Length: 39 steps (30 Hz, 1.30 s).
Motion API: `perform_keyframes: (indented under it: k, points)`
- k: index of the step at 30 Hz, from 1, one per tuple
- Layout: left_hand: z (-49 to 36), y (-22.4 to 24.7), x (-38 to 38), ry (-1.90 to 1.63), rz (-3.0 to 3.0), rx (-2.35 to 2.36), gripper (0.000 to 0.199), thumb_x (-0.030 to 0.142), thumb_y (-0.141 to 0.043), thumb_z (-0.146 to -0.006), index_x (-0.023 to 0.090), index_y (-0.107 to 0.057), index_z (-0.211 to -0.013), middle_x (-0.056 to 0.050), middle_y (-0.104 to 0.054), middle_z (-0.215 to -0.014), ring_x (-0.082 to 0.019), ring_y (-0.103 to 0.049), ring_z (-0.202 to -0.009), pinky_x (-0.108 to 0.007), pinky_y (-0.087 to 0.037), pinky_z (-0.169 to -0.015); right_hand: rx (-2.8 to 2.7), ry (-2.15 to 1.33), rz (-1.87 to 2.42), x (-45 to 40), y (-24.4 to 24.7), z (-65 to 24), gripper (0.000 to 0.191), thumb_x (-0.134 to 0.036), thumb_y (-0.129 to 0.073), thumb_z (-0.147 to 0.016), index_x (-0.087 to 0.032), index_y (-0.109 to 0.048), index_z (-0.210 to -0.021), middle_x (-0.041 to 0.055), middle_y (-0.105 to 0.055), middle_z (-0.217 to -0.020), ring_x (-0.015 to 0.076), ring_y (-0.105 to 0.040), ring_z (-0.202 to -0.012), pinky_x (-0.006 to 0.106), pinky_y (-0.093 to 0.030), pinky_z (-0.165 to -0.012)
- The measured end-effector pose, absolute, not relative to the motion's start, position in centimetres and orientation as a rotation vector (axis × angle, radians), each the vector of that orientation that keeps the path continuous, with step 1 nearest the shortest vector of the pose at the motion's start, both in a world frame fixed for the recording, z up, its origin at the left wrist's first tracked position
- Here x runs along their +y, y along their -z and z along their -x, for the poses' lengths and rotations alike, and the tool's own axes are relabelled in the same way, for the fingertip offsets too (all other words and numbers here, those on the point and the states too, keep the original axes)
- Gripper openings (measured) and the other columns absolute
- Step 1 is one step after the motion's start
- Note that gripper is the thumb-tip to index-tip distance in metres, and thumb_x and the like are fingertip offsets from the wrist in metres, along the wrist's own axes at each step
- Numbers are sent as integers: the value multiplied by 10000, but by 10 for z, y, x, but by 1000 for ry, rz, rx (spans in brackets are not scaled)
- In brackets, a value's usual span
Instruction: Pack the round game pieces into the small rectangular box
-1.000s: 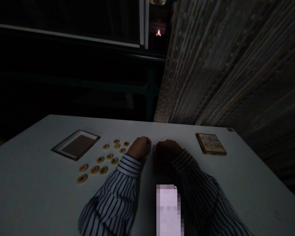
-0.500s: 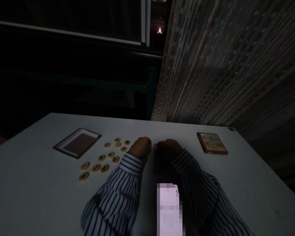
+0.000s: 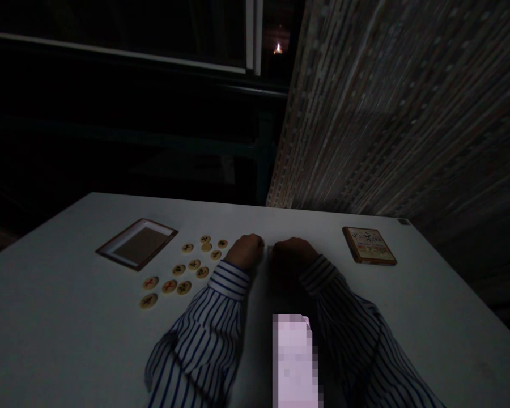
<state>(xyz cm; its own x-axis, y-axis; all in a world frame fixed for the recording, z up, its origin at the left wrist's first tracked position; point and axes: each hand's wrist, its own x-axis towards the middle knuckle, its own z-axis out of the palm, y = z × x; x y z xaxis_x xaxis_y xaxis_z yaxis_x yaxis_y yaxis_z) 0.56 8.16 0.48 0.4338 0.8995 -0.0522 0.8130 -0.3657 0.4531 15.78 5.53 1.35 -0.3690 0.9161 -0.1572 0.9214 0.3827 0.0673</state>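
Observation:
In the head view, my left hand (image 3: 245,251) lies closed on the white table, just right of a scatter of round wooden Chinese chess pieces (image 3: 194,264). My right hand (image 3: 295,256) is closed too, a short way to the right, in deep shadow. A faint thin edge shows on the table by its knuckles; what it belongs to is unclear. The fingertips of both hands are hidden, so I cannot make out what they hold, if anything. Most of the pieces carry dark characters and a few carry red ones.
An open shallow box half (image 3: 138,245) lies at the left, and a flat printed box (image 3: 369,246) at the right. Between my forearms is a pale pink pixelated object (image 3: 295,362). A string curtain (image 3: 365,113) hangs behind the table (image 3: 76,334). The room is dark.
The whole view has shifted slightly, with everything a little further right and higher. Both hands stay closed in nearly the same place; the pieces and boxes have not moved on the table.

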Motion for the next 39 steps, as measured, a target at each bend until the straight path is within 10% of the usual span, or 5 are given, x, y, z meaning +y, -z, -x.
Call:
perform_keyframes:
  k: [39]
  points:
    - [-5,-3,83,-221,-2330,1454,258,188,-424,-736,190,-635,-884,-71,-655,-914,-177,-585,-888,-256,-420,-767,2520,112,-1531,59,-12,-158,293,-274,-380,-807,-142,-640,-837,113,-648,-840,208,-602,-799,280,-433,-663]
